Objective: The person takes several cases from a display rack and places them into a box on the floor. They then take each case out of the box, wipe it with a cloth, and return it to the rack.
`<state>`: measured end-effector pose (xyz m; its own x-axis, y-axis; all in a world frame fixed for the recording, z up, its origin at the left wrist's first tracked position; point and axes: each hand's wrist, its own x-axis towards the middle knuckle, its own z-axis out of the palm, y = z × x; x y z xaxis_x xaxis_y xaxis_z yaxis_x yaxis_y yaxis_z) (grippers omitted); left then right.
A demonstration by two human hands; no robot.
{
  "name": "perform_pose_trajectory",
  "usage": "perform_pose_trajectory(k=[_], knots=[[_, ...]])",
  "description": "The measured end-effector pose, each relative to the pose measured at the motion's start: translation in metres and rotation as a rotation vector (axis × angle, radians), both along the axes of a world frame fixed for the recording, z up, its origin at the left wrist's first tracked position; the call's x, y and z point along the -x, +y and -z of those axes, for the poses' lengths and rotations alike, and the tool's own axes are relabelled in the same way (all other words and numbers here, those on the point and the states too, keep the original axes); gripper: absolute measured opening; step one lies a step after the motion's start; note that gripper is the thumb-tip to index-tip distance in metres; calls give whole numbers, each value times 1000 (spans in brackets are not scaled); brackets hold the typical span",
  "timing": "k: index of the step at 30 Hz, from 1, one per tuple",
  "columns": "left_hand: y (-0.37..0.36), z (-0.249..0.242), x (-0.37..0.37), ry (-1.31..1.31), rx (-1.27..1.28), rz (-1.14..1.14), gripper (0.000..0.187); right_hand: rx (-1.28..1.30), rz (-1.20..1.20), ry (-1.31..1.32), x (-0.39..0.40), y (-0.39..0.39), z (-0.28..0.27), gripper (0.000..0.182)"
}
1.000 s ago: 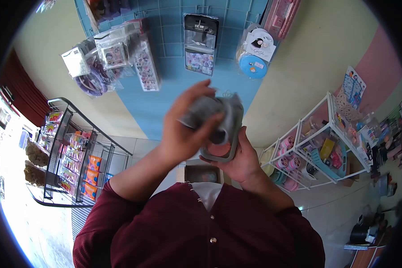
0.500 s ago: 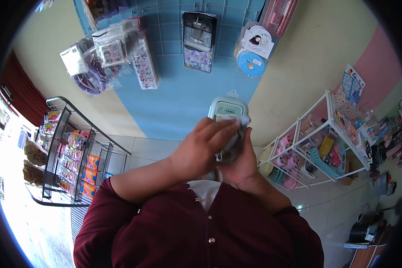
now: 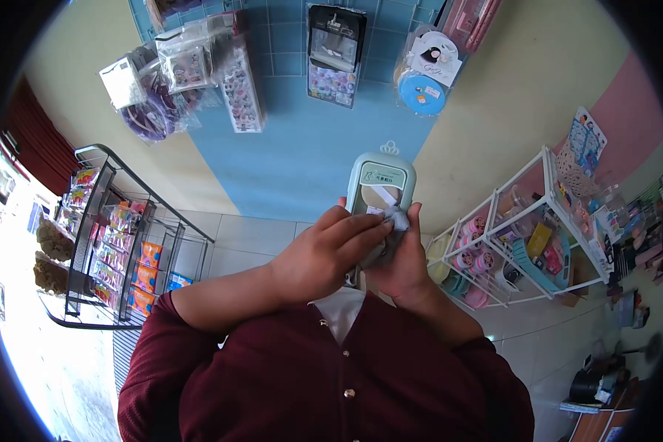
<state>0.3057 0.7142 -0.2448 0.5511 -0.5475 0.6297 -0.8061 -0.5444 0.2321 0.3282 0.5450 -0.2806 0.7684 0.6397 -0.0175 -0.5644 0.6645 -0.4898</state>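
Observation:
Held upright before my chest is a pale mint-green retail pack [image 3: 355, 173] with a crown-shaped hanging loop, a green label and a clear window. My right hand [image 3: 399, 261] supports it from behind and below, its thumb along the right edge and a fingertip showing at the left edge. Across the pack's front lies my left hand [image 3: 335, 243], fingers bent together over a small grey-blue cloth [image 3: 398, 218] that touches the window. The lower part of the pack is hidden by my fingers.
Packaged accessories [image 3: 335, 59] hang from a blue wall grid [image 3: 283, 44] ahead. A black wire rack [image 3: 177, 228] with small packets stands at left. On the right is a white shelf [image 3: 523, 202] holding pink and teal goods.
My left hand and the grey-blue cloth have slid down the pack's front, exposing more of its window. The pack has shifted slightly up in view.

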Motion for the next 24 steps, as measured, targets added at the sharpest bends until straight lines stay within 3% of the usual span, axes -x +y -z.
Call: perform_pose_trajectory(k=[2, 6, 8, 9, 12, 14, 16, 18, 24], knots=[[6, -7, -4, 11, 142, -20, 63, 0, -25, -15, -1, 2, 10, 73], [13, -26, -13, -149, 192, -214, 61, 192, -134, -240, 3, 7, 28, 71], [12, -25, -9, -152, 105, -114, 61, 243, 25, -275, 6, 14, 17, 69], [9, -20, -4, -116, 96, -42, 49, 243, 27, -275, 6, 14, 11, 69], [5, -2, 4, -127, 16, 14, 50, 389, 150, -260, 4, 12, 7, 79], [11, -7, -3, -128, 20, -1, 50, 698, 272, -575, 2, 11, 22, 90], [15, -22, -6, -151, 82, -161, 48, 905, 201, -570, 9, 10, 7, 95], [17, -28, -6, -164, 107, -225, 46, 908, 290, -825, 7, 13, 0, 97], [17, -5, 3, -162, 54, -61, 47, 795, 473, -1090, -7, 12, 15, 92]])
